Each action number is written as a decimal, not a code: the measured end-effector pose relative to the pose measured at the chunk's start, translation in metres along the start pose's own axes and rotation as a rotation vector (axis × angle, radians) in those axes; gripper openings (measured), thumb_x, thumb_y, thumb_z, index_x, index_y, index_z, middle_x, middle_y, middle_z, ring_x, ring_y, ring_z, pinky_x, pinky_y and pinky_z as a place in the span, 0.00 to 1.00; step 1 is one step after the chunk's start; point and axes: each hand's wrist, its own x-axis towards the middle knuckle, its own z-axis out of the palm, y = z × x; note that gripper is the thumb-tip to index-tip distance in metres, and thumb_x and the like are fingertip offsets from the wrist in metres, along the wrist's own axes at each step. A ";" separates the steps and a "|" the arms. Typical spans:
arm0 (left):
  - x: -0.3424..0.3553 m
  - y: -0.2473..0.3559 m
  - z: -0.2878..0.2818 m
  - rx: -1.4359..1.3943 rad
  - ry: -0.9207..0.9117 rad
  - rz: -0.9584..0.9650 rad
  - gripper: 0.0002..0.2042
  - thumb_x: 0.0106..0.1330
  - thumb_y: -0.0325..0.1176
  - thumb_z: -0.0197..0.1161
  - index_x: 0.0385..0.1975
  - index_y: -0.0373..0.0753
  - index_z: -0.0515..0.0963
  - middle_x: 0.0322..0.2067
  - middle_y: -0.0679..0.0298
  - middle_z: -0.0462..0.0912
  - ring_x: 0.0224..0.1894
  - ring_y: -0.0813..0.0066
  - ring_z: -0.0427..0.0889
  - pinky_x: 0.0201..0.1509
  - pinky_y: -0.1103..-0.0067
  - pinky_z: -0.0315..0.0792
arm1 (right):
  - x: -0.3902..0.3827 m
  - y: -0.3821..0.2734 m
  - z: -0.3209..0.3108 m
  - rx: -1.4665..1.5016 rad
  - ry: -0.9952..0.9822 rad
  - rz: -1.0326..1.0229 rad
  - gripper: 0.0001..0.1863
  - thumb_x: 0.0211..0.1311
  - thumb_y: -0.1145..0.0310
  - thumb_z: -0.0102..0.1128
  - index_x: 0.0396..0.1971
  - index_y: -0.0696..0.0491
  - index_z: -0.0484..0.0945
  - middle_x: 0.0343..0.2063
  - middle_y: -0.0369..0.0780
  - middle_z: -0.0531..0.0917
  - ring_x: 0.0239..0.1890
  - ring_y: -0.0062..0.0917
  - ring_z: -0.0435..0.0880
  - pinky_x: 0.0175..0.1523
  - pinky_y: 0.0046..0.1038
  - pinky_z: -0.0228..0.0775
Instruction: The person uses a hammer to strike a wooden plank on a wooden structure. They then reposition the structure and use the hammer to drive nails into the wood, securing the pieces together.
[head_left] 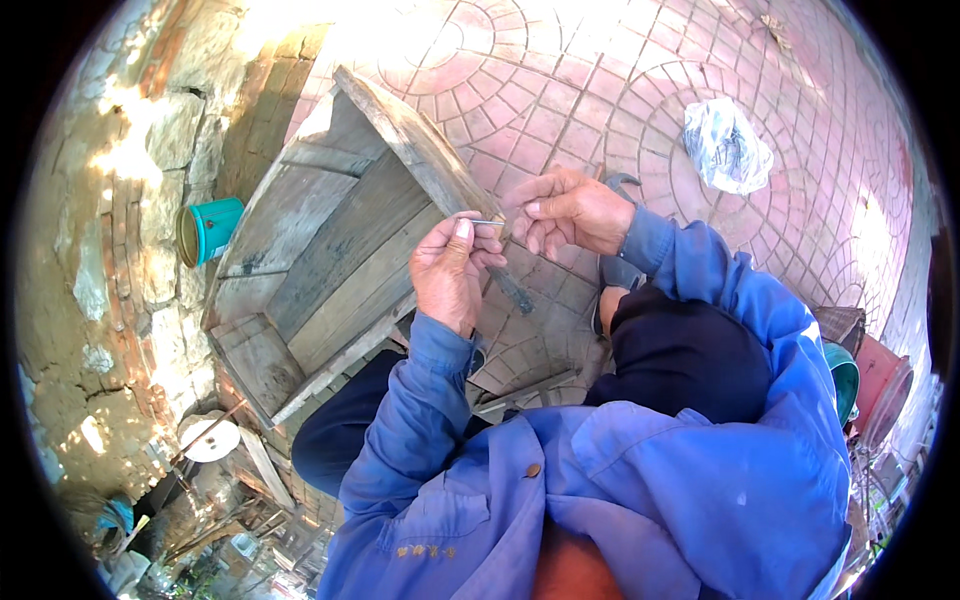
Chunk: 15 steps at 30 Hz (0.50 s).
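Note:
My left hand (pixel 448 275) is closed, with a thin metal nail (pixel 487 222) pinched between thumb and fingers. Just to its right, my right hand (pixel 575 213) has its fingers loosely bent and apart, the tips slightly blurred; nothing shows in it. Both hands are raised by the near right corner of an old wooden box (pixel 350 255) made of weathered planks. Beyond my right wrist, partly hidden, is a dark curved metal piece (pixel 622 183) that looks like a hammer's claw. A clear plastic bag (pixel 728 147) with dark thin pieces inside lies on the paving.
A teal bucket (pixel 218 226) lies tipped between the box and the stone wall (pixel 150 205). Sticks and clutter lie by a round white lid-like thing (pixel 210 438) at lower left. Red and green containers (pixel 880 385) stand at my right. Pink patterned paving (pixel 560 90) stretches ahead.

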 end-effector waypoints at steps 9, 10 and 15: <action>0.021 0.004 -0.015 0.426 0.282 0.357 0.06 0.72 0.26 0.59 0.42 0.31 0.81 0.34 0.58 0.85 0.33 0.74 0.83 0.37 0.76 0.82 | -0.007 0.032 -0.092 -0.566 0.274 -0.210 0.14 0.68 0.70 0.57 0.50 0.59 0.79 0.36 0.44 0.86 0.31 0.24 0.87 0.29 0.24 0.80; 0.027 0.004 -0.018 0.447 0.322 0.391 0.06 0.72 0.26 0.60 0.42 0.31 0.81 0.34 0.59 0.85 0.34 0.74 0.83 0.38 0.76 0.82 | -0.007 0.040 -0.121 -0.685 0.501 -0.112 0.15 0.66 0.69 0.58 0.50 0.58 0.80 0.35 0.44 0.86 0.33 0.27 0.87 0.33 0.28 0.81; 0.043 -0.007 -0.029 0.490 0.470 0.409 0.04 0.71 0.25 0.62 0.39 0.32 0.82 0.36 0.63 0.84 0.37 0.77 0.82 0.44 0.77 0.80 | -0.052 0.089 -0.261 -1.356 1.303 0.047 0.22 0.59 0.61 0.65 0.52 0.56 0.79 0.50 0.54 0.81 0.54 0.50 0.79 0.59 0.45 0.72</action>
